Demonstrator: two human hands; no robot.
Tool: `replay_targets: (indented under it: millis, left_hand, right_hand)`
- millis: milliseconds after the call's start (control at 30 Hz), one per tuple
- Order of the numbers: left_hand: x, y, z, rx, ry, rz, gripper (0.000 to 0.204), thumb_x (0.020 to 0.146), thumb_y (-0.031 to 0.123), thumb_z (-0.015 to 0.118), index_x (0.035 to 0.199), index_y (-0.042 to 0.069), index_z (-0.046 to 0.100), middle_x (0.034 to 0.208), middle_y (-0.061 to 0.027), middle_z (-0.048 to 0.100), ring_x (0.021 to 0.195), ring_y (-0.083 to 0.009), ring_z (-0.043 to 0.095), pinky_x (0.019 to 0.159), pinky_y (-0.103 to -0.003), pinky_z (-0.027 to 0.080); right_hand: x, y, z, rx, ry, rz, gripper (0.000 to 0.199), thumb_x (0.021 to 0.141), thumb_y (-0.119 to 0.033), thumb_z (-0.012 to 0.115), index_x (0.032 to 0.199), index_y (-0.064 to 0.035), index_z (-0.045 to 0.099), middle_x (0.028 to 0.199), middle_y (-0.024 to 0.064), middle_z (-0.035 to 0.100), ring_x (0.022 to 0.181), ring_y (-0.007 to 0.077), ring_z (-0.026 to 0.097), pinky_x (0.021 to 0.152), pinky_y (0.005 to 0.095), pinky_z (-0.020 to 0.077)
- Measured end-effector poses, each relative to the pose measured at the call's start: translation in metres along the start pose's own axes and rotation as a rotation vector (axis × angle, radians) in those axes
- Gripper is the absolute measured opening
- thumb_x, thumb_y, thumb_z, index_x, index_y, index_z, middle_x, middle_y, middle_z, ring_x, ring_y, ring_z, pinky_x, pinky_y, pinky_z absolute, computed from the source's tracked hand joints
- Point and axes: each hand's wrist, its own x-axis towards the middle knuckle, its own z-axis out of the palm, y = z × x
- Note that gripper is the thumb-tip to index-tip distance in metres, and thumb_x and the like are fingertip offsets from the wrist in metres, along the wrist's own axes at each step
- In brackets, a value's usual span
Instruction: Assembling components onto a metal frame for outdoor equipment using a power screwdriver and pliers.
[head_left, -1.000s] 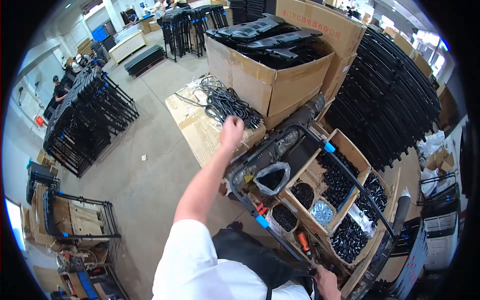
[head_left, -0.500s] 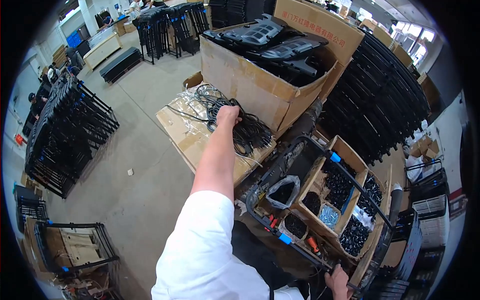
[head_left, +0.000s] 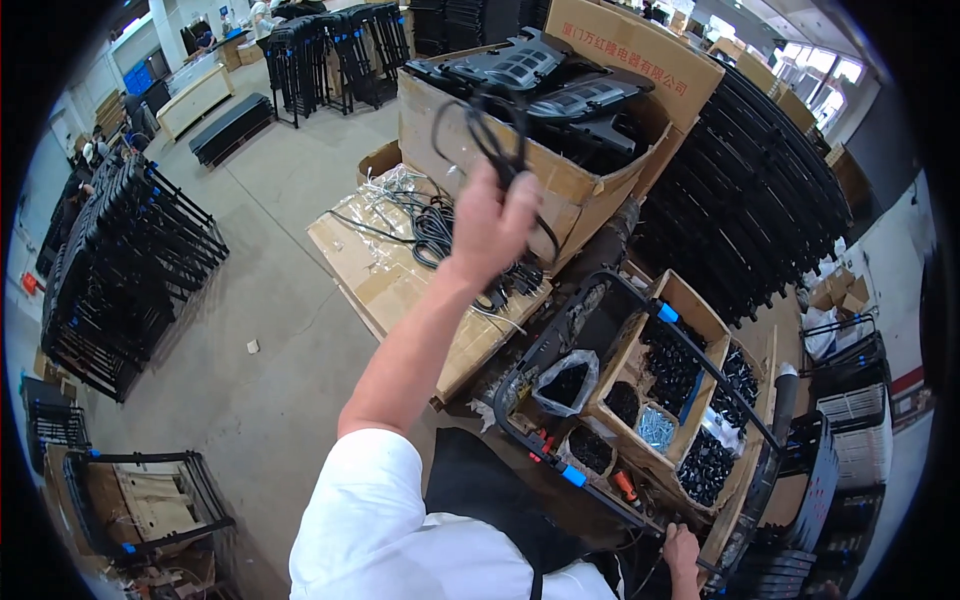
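My left hand (head_left: 492,222) is raised above the flat cardboard box (head_left: 350,262), closed on a looped black power cord (head_left: 505,150). The cord's loops are blurred by motion and hang in front of the large carton. Under and beside this hand lies a heap of similar black cords (head_left: 432,222) with clear plastic wrap and plugs. At the lower right, my right hand (head_left: 680,548) is closed around the near bar of a black tubular frame (head_left: 640,520) with blue bands; part of its grip is hidden.
Inside the tubular frame, a wooden tray (head_left: 625,440) holds black plastic parts and silver screws (head_left: 656,428). An orange-handled tool (head_left: 625,486) lies beside it. The large carton (head_left: 590,215) holds black-and-grey plastic covers (head_left: 580,95). Racks of black frames (head_left: 130,270) stand left.
My left hand has lifted a looped cord off the heap, moving up and to the right. My right hand stays on the frame.
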Motion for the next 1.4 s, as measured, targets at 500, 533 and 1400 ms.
replay_targets:
  millis: [500,533,1400]
  left_hand:
    - [-0.265,-0.001,0.126,-0.020,-1.231,-0.193,0.041,0.103,0.038,0.060,0.121,0.001,0.061,0.081,-0.0284,0.068,0.084,-0.0518,0.067,0.076,-0.059,0.052]
    - [-0.285,-0.009,0.128,-0.009,-1.275,-0.300,0.041,0.104,0.038,0.059,0.119,0.000,0.062,0.084,-0.0278,0.069,0.085,-0.0515,0.068,0.076,-0.059,0.052]
    - [-0.390,-0.076,0.136,0.550,-1.317,0.037,0.029,0.105,0.030,0.056,0.098,0.002,0.060,0.071,-0.0158,0.073,0.062,-0.0328,0.074,0.055,-0.047,0.059]
  right_hand:
    - [-0.033,-0.020,-0.013,0.017,0.101,-0.008,0.052,0.106,-0.044,0.052,0.093,0.0016,0.074,0.089,0.0304,0.074,0.088,0.0496,0.073,0.082,0.0583,0.0575]
    - [-0.030,-0.024,-0.019,-0.099,0.064,-0.010,0.061,0.108,-0.046,0.046,0.085,0.0010,0.077,0.087,0.0301,0.074,0.087,0.0485,0.073,0.080,0.0571,0.0586]
    - [-0.030,-0.034,-0.027,0.105,0.099,-0.110,0.048,0.103,-0.045,0.053,0.103,0.0005,0.067,0.085,0.0285,0.074,0.090,0.0479,0.074,0.085,0.0532,0.0587]
